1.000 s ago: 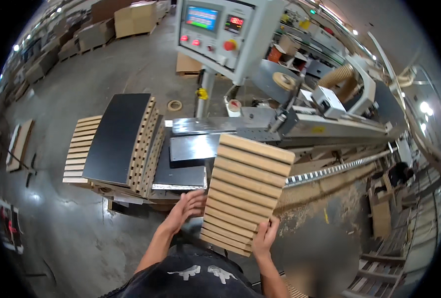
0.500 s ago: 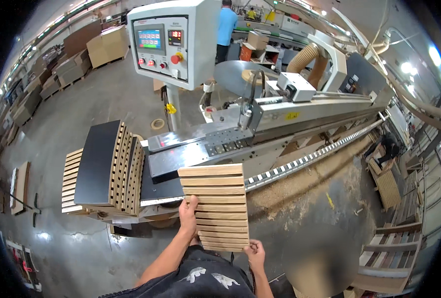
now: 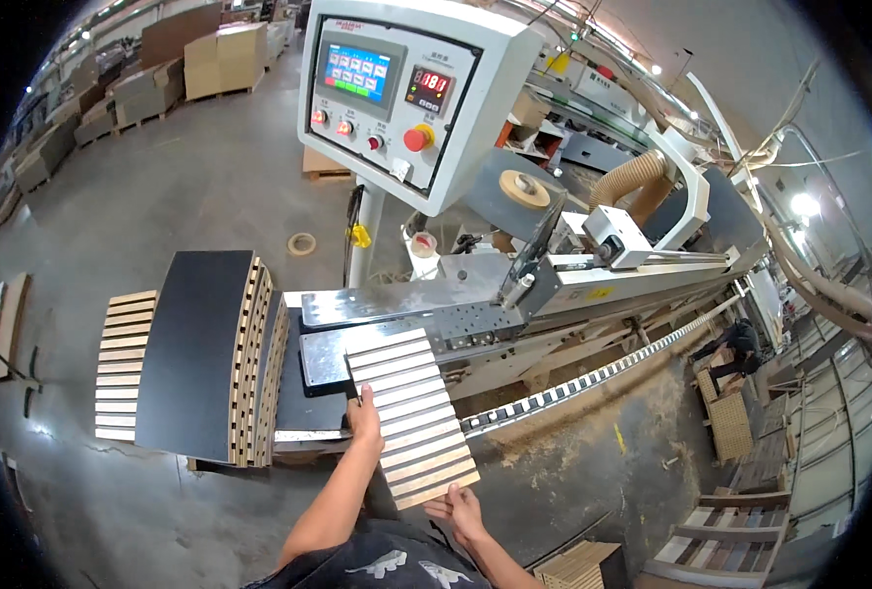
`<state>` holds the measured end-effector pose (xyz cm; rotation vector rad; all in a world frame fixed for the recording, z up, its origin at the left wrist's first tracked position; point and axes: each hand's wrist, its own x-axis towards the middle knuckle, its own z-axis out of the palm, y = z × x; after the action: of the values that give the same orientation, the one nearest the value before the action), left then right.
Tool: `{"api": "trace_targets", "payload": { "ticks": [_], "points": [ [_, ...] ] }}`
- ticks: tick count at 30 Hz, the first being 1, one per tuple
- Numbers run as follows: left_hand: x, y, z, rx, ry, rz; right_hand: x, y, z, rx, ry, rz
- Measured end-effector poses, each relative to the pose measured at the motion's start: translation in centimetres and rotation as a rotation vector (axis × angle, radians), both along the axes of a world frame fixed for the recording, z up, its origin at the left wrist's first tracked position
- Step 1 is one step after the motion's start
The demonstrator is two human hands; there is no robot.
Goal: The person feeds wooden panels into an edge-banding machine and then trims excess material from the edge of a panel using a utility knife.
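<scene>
A slatted wood panel (image 3: 413,416), pale strips with dark gaps between them, is held tilted in front of me at the machine's near edge. My left hand (image 3: 364,420) grips its left side, thumb on top and fingers hidden underneath. At the lower right corner my right hand (image 3: 458,510) pinches the panel's near end. The far end of the panel overlaps the metal bed (image 3: 330,358) of the edge-banding machine; whether it touches the bed I cannot tell. To the left stands a stack of similar panels (image 3: 200,358), a black back face showing on top.
A control box (image 3: 406,98) with a lit screen and red button stands on a post beyond the bed. The roller conveyor (image 3: 593,375) runs off to the far right. Another person (image 3: 735,348) crouches there by stacked panels (image 3: 730,422). A tape roll (image 3: 301,243) lies on the floor.
The panel has turned, its far end swinging left over the machine bed and its slatted face catching more light. Both hands moved with it, and my view has shifted closer to the machine.
</scene>
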<state>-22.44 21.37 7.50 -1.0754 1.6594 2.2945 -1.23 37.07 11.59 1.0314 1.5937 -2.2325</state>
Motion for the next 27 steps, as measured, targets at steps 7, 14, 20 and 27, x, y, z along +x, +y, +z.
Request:
{"api": "trace_targets", "payload": {
  "ticks": [7,14,20,27],
  "points": [
    [-4.6,-0.2,-2.8,0.180,-0.033,-0.064,-3.7,-3.8,0.2,-0.084,-0.018,0.147],
    [-2.7,1.5,-0.9,0.090,0.141,-0.207,-5.6,-3.5,-1.7,-0.039,0.075,0.112],
    [-3.2,5.1,0.5,0.003,0.138,-0.289,-4.7,1.9,-8.9,0.098,0.238,0.195],
    [-4.7,12.3,0.8,-0.205,0.071,-0.286,-7.5,8.4,-3.4,-0.106,0.292,0.143]
  ]
}}
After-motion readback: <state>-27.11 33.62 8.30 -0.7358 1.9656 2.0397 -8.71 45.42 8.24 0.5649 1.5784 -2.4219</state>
